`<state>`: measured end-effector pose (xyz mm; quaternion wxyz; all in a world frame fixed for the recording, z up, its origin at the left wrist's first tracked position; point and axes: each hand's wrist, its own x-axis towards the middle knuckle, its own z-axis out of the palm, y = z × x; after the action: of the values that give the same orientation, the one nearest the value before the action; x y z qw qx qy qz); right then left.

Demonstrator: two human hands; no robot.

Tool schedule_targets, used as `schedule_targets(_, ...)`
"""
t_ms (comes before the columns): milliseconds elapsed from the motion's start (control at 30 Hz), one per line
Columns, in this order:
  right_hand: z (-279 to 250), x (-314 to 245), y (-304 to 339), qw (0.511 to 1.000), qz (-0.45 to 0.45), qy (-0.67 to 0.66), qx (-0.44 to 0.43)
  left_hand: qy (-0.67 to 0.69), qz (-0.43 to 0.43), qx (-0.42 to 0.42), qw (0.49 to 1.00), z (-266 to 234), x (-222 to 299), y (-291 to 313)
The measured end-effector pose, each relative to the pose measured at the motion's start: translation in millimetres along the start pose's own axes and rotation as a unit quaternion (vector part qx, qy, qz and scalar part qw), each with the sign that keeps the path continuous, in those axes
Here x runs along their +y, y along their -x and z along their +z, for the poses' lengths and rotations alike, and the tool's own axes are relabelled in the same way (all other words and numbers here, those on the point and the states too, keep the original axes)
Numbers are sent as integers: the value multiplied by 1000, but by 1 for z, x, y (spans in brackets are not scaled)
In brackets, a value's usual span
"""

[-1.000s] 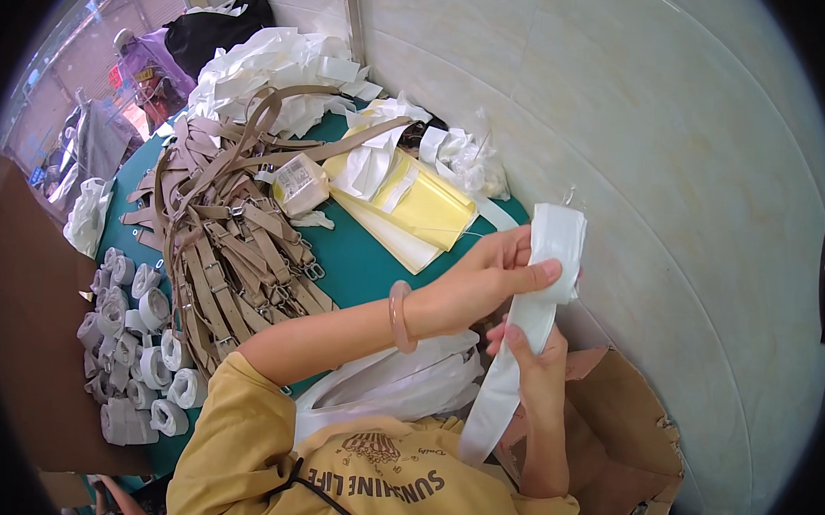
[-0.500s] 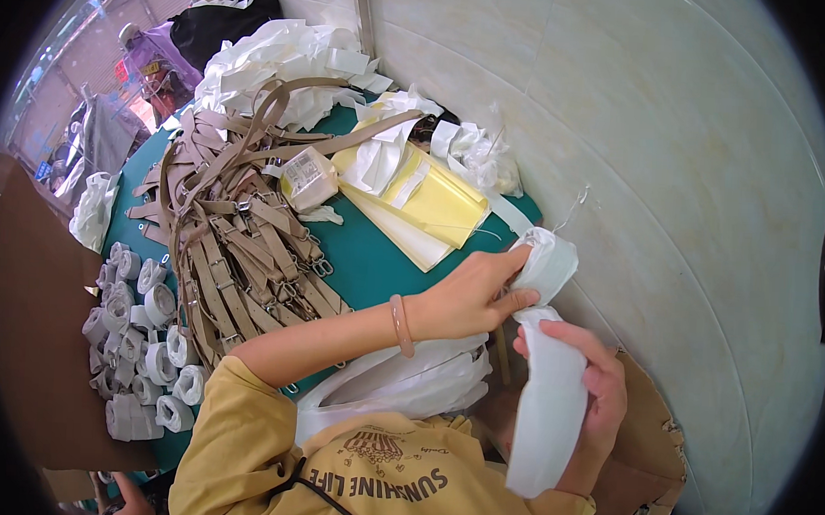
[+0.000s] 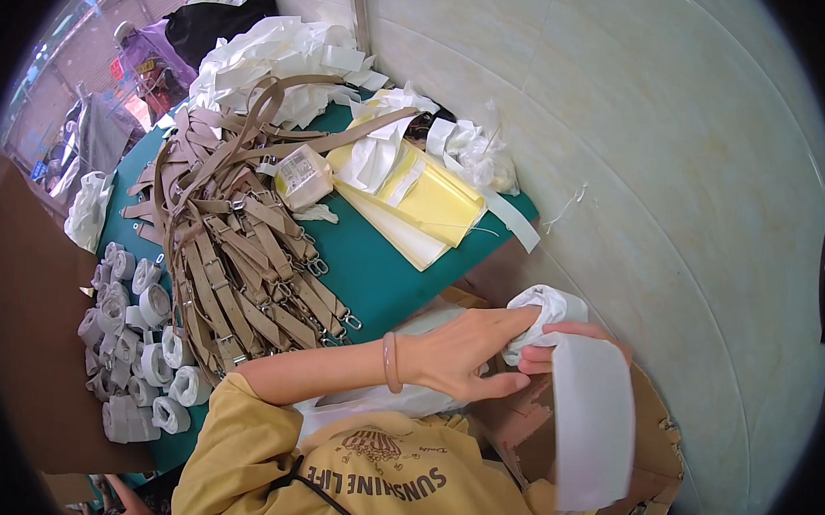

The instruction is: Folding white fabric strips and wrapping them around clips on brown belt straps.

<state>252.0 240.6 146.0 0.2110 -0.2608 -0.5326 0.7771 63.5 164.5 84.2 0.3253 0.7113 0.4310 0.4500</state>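
A wide white strip is wound into a loose roll (image 3: 567, 306) in front of me, at the right, and its loose tail (image 3: 599, 422) hangs down. My left hand (image 3: 464, 352), with a pale bracelet on the wrist, has its fingers inside the roll's core; its thumb stands away below. My right hand (image 3: 593, 332) grips the roll from the other side, its fingertips under the roll. The hanging tail hides most of that hand's palm. Both hands are above an open cardboard box (image 3: 649, 433).
The green table (image 3: 389, 270) bears a heap of tan straps (image 3: 238, 250) with metal clips, many small white rolls (image 3: 155, 361) at the left, yellow sheets (image 3: 442, 204), a wrapped packet (image 3: 304, 177) and piled white strips (image 3: 264, 62). A tiled wall (image 3: 655, 176) rises at the right.
The roll has come down and nearer. My left fingers have moved into its core, and its thumb has come off the strip. My right hand has risen from the tail to the roll.
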Motion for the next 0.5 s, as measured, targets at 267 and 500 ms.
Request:
schedule_targets(267,-8,51,-13,966,-157,80,189,-145,16,79,986,7,-11,12)
schedule_targets(500,4,47,-26,872,-293,329,213,-156,38,116,980,5,-12,19)
